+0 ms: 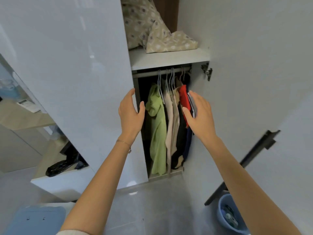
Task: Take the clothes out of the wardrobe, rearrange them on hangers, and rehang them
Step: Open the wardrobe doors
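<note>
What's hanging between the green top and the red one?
Head view: beige garments and a black one, between green top and red one.

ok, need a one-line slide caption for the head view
Left hand and right hand, both open, reach toward a lime-green garment, beige shirts and a red top hanging in the white wardrobe.

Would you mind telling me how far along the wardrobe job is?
Done: only the wardrobe door is open. In hand: left hand and right hand, both open, reach toward the clothes, gripping nothing. Left: everything; green garment through red garment all hang on the rail.
</note>
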Demonstrator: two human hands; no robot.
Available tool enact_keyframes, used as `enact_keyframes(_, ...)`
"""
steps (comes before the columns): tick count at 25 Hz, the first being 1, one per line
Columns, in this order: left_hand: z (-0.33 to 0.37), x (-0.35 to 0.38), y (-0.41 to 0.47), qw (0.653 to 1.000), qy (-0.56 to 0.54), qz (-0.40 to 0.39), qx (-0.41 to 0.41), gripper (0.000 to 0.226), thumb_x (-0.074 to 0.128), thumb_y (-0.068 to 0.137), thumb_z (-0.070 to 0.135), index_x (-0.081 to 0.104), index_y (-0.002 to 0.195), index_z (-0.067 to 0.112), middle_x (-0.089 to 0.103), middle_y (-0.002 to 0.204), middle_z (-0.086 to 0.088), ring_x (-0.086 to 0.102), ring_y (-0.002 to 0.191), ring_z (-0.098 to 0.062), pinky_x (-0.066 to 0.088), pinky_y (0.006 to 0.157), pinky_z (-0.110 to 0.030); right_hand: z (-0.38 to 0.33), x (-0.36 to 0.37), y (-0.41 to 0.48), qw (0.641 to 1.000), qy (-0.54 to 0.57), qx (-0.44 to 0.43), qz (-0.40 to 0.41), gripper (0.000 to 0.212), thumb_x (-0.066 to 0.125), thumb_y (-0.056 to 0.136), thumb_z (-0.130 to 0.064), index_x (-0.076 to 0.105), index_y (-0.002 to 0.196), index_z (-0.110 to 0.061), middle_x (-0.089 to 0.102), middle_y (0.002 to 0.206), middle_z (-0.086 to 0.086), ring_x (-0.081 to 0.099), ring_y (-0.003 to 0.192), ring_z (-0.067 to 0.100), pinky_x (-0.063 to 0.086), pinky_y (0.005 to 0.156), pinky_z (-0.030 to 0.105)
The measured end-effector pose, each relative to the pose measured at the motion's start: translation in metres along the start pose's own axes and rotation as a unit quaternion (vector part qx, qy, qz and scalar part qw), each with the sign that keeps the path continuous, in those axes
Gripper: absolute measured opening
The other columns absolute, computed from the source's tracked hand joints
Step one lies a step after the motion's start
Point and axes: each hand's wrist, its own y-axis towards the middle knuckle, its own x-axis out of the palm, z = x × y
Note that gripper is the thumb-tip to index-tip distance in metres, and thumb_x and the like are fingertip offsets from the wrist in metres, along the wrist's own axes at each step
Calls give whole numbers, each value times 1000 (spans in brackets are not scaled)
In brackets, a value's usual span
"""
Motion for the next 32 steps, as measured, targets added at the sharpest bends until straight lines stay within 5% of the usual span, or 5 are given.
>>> enact_keyframes(5, -57, 4, 56, 1000, 9, 11, -11, 59, 54, 95, 30, 33, 147, 14, 41, 147, -3, 39, 135, -21, 32, 113, -48, -17, 71, 37, 999, 35, 15, -7, 53, 56, 95, -21, 41, 146, -17, 44, 147, -3, 35, 136, 12, 27, 114, 30)
enact_keyframes(10, -77, 39, 103, 992, 78, 79, -53, 84, 64, 85, 44, 22, 153, 18, 15, 159, -12, 12, 148, -27, 12, 119, -51, -2, 111, 73, 997, 58, 29, -31, 52, 55, 95, -15, 41, 145, -20, 48, 143, -4, 40, 134, 15, 33, 113, 42)
enact_keyframes(15, -92, 82, 135, 973, 149, 167, -64, 99, 69, 81, 52, 13, 154, 15, 4, 159, -24, -1, 147, -39, 4, 118, -57, 23, 142, 118, 994, 67, 15, -80, 54, 55, 95, -15, 39, 146, -21, 47, 143, -6, 36, 132, 6, 29, 113, 32)
enact_keyframes(20, -103, 100, 150, 943, 211, 246, -76, 99, 77, 71, 25, 15, 148, 20, 12, 155, -25, 10, 143, -42, 14, 115, -62, 46, 170, 156, 988, 73, -18, -132, 54, 54, 96, -17, 37, 147, -22, 48, 143, -3, 40, 133, 16, 29, 111, 29)
enact_keyframes(32, -51, -33, -22, 974, 127, 184, 31, 91, 77, 77, 10, 22, 150, 12, 19, 158, -19, 20, 148, -31, 27, 117, -50, -47, 188, 77, 957, 200, -4, -211, 50, 54, 96, -18, 41, 143, -28, 56, 127, -3, 53, 114, 9, 46, 100, 32)
